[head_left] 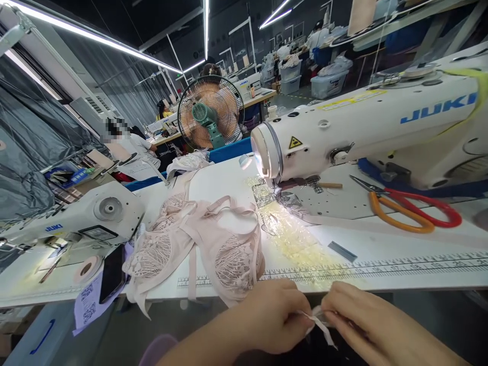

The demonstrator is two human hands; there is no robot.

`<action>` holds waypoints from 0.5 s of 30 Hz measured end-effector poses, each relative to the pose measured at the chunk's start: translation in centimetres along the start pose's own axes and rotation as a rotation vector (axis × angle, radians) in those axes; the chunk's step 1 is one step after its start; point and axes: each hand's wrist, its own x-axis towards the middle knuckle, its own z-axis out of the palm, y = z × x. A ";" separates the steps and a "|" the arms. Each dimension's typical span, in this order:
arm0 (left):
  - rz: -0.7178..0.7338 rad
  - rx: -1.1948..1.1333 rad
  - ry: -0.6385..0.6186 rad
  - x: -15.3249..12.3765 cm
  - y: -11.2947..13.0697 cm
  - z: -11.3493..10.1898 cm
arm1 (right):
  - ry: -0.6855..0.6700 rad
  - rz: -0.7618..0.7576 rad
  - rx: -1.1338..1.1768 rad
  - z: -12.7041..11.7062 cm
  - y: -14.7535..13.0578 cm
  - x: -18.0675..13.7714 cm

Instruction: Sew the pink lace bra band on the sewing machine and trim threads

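Observation:
My left hand (275, 316) and my right hand (356, 316) are close together just off the table's front edge. Both are closed in a pinch on a thin pale strip of fabric (323, 330), whose short end hangs down between them. Fingers hide the rest of the strip. Beside my left hand lies a pale pink lace bra (234, 259), one cup reaching over the table edge. Behind my hands stands a white sewing machine (324, 132) with its lamp lit over the needle area.
Scissors (404, 203) with orange and red handles rest right of the needle. A small grey strip (342, 251) lies near the printed ruler (419, 265). At left are a phone (112, 274), a tape roll (87, 269) and a second machine (110, 208). A fan (211, 112) stands behind.

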 end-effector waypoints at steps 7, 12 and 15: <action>-0.074 -0.067 -0.024 0.0 -0.1 0.0 | 0.025 0.168 0.663 0.3 -1.4 -0.2; -0.227 -0.006 -0.124 0.0 -0.3 0.0 | -0.083 0.098 0.725 1.1 -2.3 0.3; -0.242 -0.008 -0.095 -0.1 -0.3 0.1 | -0.018 -0.116 0.276 0.6 -2.2 0.5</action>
